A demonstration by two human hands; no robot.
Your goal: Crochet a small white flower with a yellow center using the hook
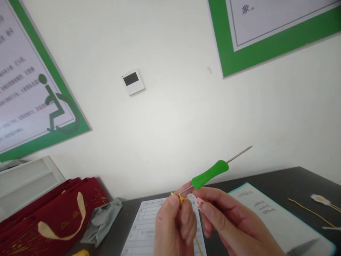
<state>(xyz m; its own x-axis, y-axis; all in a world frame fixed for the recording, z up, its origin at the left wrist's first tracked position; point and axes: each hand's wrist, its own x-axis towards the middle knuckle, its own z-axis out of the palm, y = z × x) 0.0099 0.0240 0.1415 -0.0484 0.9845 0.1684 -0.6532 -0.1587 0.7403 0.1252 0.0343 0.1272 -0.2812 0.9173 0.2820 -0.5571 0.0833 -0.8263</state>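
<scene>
My left hand (176,220) is closed, its thumb and fingers pinching a bit of yellow yarn (181,197). A strand of that yarn hangs down below the hand. A crochet hook with a green handle (210,174) slants up to the right, metal showing at both ends. Its lower shaft runs into the yarn at my left fingertips, where the tip is hidden. Just under the handle, my right hand (234,220) has thumb and index finger pinched on a small pink piece (199,203), whose kind I cannot make out. The index fingertip lies close to the handle's lower end.
A printed sheet (141,227) lies on the dark table beneath my hands. Right of it are a teal-edged board (277,220), a yellow strand (311,212) and a white flower piece (320,199). Dark red gift bags (53,217) and grey cloth (102,222) are at left.
</scene>
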